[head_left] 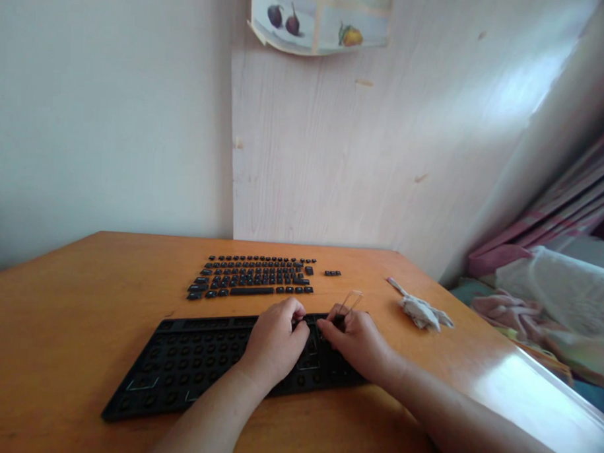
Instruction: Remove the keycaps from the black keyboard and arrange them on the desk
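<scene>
A black keyboard with its keycaps off over most of the visible left part lies at the front of the table, slightly slanted. My left hand is over its right half, thumb and forefinger curled together on something small and dark that I cannot make out. Close beside it, my right hand is closed round a keycap puller, whose thin wire loops stick up above the fingers. Both hands hide part of the right side of the keyboard. Behind it, loose black keycaps lie in rows.
A few small keycaps sit apart, right of the rows. Farther right on the wooden table lie a crumpled whitish cloth and a thin pink-tipped handle. A wall rises behind; bedding is beyond the right edge.
</scene>
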`<state>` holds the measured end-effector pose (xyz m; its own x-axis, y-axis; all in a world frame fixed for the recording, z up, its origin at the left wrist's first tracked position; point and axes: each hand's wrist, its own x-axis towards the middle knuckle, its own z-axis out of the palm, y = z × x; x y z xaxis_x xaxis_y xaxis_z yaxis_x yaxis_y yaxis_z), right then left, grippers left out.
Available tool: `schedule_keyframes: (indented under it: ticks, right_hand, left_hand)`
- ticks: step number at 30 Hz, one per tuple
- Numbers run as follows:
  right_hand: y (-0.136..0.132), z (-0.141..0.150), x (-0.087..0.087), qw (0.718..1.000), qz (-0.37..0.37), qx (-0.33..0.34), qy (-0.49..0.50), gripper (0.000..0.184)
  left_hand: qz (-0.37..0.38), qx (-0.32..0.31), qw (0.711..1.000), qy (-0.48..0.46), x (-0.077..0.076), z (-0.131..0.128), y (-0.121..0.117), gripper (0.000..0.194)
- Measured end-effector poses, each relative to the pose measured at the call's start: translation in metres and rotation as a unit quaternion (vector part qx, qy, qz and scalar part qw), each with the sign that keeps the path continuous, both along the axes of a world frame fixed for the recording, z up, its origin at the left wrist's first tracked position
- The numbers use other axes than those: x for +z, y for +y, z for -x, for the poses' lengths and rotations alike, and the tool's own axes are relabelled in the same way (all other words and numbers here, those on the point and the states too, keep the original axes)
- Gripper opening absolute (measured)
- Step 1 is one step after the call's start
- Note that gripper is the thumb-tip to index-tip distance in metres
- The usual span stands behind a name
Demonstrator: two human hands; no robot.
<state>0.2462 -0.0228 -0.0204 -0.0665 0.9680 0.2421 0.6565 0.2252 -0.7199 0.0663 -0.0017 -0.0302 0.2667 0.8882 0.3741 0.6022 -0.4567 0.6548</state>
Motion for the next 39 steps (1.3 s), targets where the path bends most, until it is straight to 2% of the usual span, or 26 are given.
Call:
schedule_keyframes:
  ticks: [8,17,21,28,33,36,39]
  right_hand:
    - [0.001,-0.004,-0.003,0.997,0.026,-0.022,0.067,0.026]
    - [0.002,-0.007,-0.004,0.994,0.032,-0.022,0.101,0.028]
    - [-0.001,-0.002,-0.003,0.997,0.021,-0.008,0.072,0.024]
    - [0.002,-0.001,-0.006,0.999,-0.042,0.019,-0.027,0.021]
    - [0.001,0.001,-0.003,0.996,-0.046,0.029,-0.073,0.021]
    - [0.001,0.003,-0.001,0.995,-0.040,0.036,-0.079,0.020]
    - [0.002,0.002,-0.003,0.998,-0.033,0.013,-0.045,0.019]
  left_hand:
    - [-0.025,-0.013,0.999,0.042,0.000,-0.001,-0.002,0.012]
    - [-0.031,-0.013,0.998,0.052,-0.001,0.000,-0.001,0.014]
    - [-0.036,-0.014,0.998,0.053,-0.001,0.000,-0.001,0.013]
    - [-0.035,-0.014,0.998,0.049,-0.002,-0.001,-0.001,0.012]
    - [-0.030,-0.016,0.998,0.055,-0.002,0.000,-0.001,0.012]
    - [-0.041,-0.017,0.997,0.058,-0.002,0.000,-0.001,0.012]
    - [-0.048,-0.017,0.997,0.064,-0.002,0.000,-0.001,0.012]
